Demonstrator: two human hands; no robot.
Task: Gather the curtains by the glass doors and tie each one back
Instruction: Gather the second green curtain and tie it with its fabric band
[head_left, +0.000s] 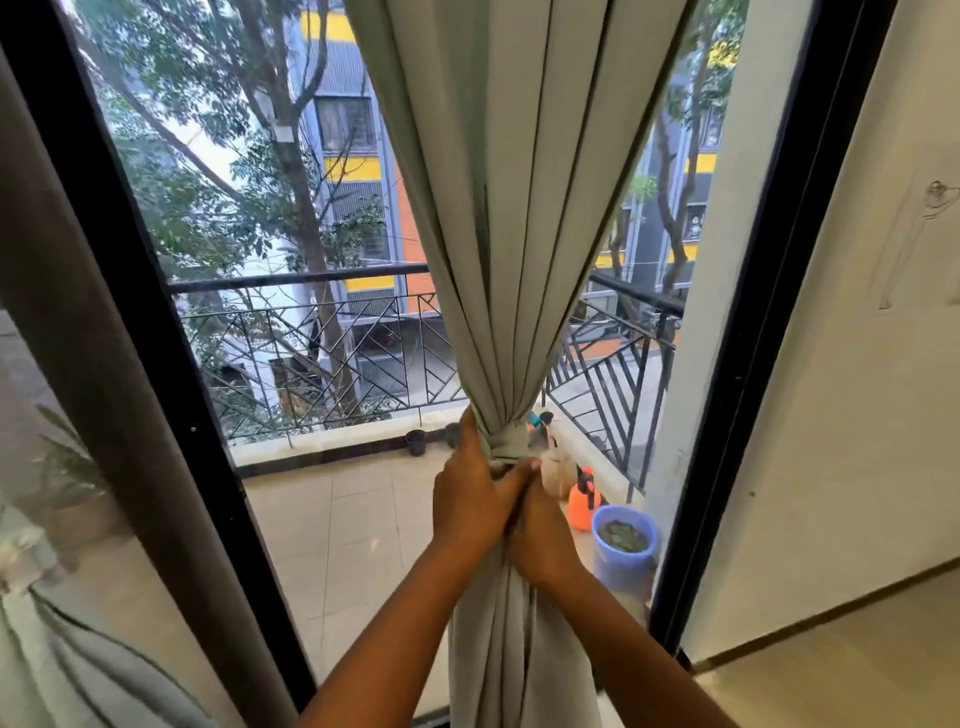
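1. While I'm watching the feed, the curtain (498, 260) hangs bunched in front of the glass door (291, 291), already cinched by a tie-back band (506, 446) of the same cloth.
2. Left hand (470, 501) is clenched round the bundle at the band; right hand (540, 535) is clamped on the folds just below it.
3. Fabric looks soft, floppy and fairly light, so I'd guess it slips loose easily. Best hold is right at that narrow waist.

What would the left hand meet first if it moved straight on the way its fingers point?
Likely the tie band around the curtain: the left hand already touches it.
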